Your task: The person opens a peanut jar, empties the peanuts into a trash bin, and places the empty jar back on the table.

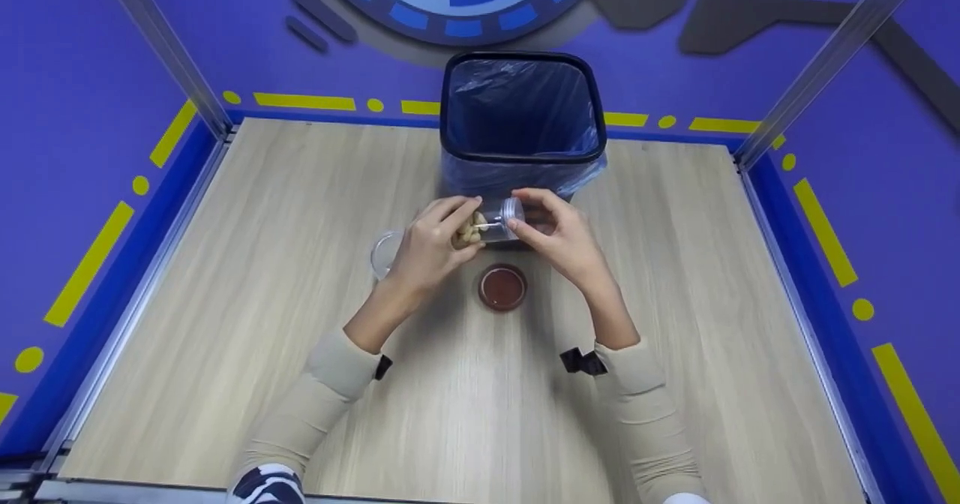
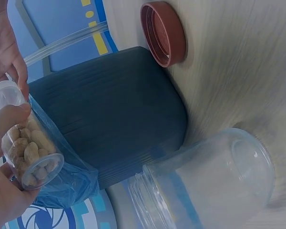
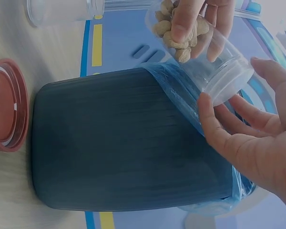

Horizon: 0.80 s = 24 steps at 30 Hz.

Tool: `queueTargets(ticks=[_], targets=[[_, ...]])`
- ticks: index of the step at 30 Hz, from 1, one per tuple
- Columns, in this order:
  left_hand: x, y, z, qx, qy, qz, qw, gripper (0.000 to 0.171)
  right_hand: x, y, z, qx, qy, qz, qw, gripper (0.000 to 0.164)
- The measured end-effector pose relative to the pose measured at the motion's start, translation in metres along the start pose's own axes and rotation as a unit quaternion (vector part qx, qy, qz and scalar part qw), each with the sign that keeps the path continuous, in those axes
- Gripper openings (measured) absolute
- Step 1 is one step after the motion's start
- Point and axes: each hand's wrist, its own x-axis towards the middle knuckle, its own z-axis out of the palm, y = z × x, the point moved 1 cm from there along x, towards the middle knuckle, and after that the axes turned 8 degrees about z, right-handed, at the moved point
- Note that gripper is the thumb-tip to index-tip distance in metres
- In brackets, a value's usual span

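Note:
My left hand (image 1: 427,245) grips a small clear plastic jar (image 1: 493,219) by its base end, in front of the bin. Unshelled peanuts (image 3: 183,40) lie inside, gathered toward that end. The jar is tilted almost on its side. Its clear, ridged lid (image 1: 513,210) is on the mouth, and my right hand (image 1: 566,241) pinches it between thumb and fingers. Below the hands a reddish-brown round lid (image 1: 502,288) rests on the table. A larger clear jar (image 2: 219,176) with a threaded, uncovered mouth stands beside my left hand, partly hidden by it in the head view.
A dark bin (image 2: 109,109) with a black rim and a translucent bluish liner bag (image 1: 517,99) stands at the back of the wooden table (image 1: 315,189). Blue-purple printed panels (image 1: 67,151) and metal posts (image 1: 161,43) enclose the left, back and right sides.

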Motion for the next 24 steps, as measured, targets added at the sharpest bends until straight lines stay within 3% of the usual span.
queueTargets(ticks=[11,15,20,24], targets=[[-0.003,-0.001,0.0,0.003,-0.001,-0.001,1.0,0.059,-0.003,-0.002,-0.002,-0.02,-0.054,-0.118,0.991,0.044],[-0.003,-0.001,0.001,0.007,-0.002,0.004,1.0,0.058,-0.003,-0.003,-0.003,-0.029,-0.059,-0.123,0.99,0.043],[-0.002,0.0,0.002,0.011,0.003,0.01,0.9999,0.058,0.004,0.016,-0.002,-0.043,-0.054,-0.128,0.989,0.045],[0.0,0.002,0.002,0.008,0.009,0.017,0.9998,0.059,0.009,0.029,-0.003,-0.036,-0.041,-0.102,0.993,0.047]])
